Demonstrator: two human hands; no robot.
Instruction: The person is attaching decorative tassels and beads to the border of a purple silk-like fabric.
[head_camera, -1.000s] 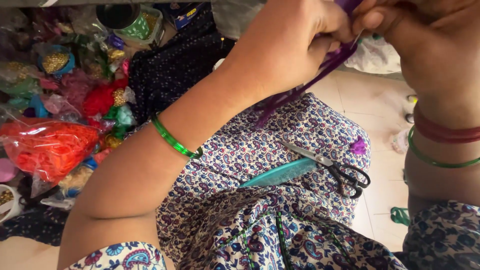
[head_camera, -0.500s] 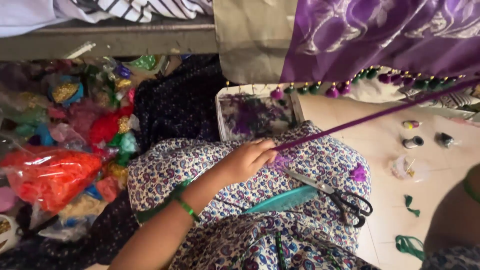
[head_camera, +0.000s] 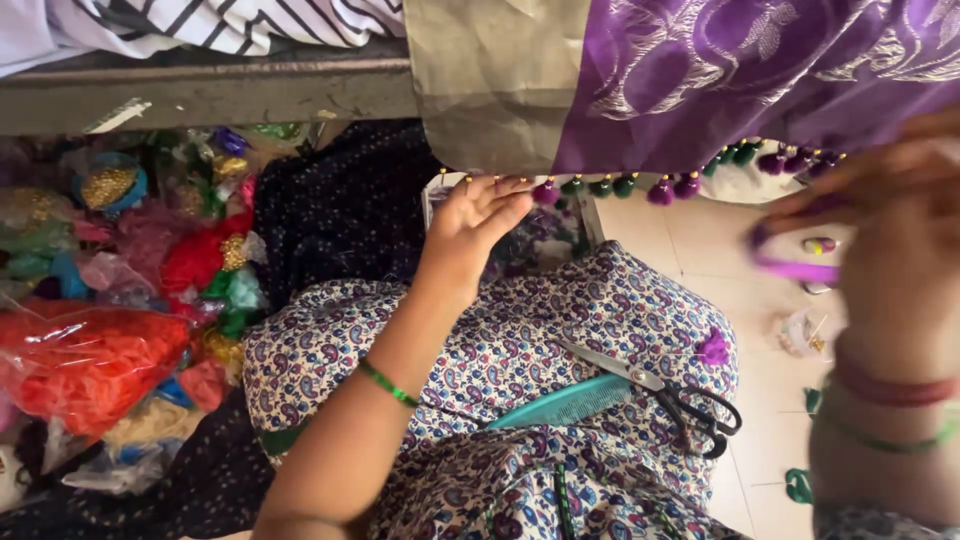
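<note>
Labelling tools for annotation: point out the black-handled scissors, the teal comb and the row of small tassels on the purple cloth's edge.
black-handled metal scissors (head_camera: 690, 398), head view, near the pivot.
teal plastic comb (head_camera: 565, 403), head view, mid-length on the teeth.
row of small purple and green tassels (head_camera: 625, 186), head view, on one green tassel.

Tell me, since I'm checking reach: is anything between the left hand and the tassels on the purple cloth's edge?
Nothing visible. The left hand is raised at the tassels, its fingertips beside the nearest one, with no object between.

Soft, even daylight fills the scene, brightest on the pale floor tiles (head_camera: 700, 260) right of the scissors (head_camera: 690, 400). The right hand (head_camera: 890, 230) is motion-blurred; the scissors stay sharp, without glare.
</note>
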